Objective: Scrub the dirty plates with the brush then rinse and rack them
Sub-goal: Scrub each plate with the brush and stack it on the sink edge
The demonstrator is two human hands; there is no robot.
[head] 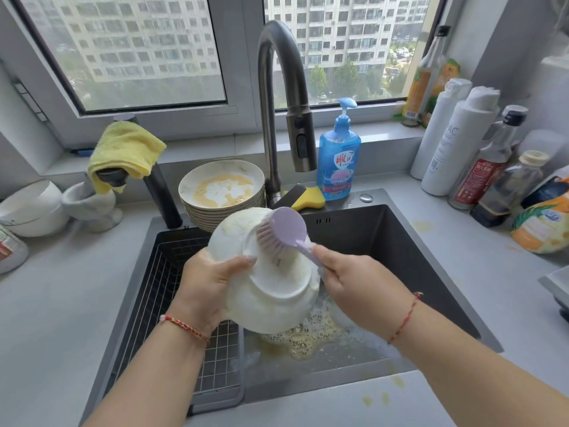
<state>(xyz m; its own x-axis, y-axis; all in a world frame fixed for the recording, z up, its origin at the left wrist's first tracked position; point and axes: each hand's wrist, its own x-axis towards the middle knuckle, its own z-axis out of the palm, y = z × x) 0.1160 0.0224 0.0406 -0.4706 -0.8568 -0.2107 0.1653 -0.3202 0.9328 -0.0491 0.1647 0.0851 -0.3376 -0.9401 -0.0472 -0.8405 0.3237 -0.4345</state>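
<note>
Head cam: left hand [212,282] grips plate [271,288] underside-up; right hand [354,285] grips brush [284,231] handle, bristles on plate's far edge.

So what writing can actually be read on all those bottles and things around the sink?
"PAC": partial grey letters on the white bottle at right.
Blue soap bottle: red-and-white label with Chinese characters, too blurred to read.
Dark sauce bottle: red label with Chinese text, too small to read.
Plate underside: a small dark mark, unreadable.
Window-sill bottle: label blurred.
</note>
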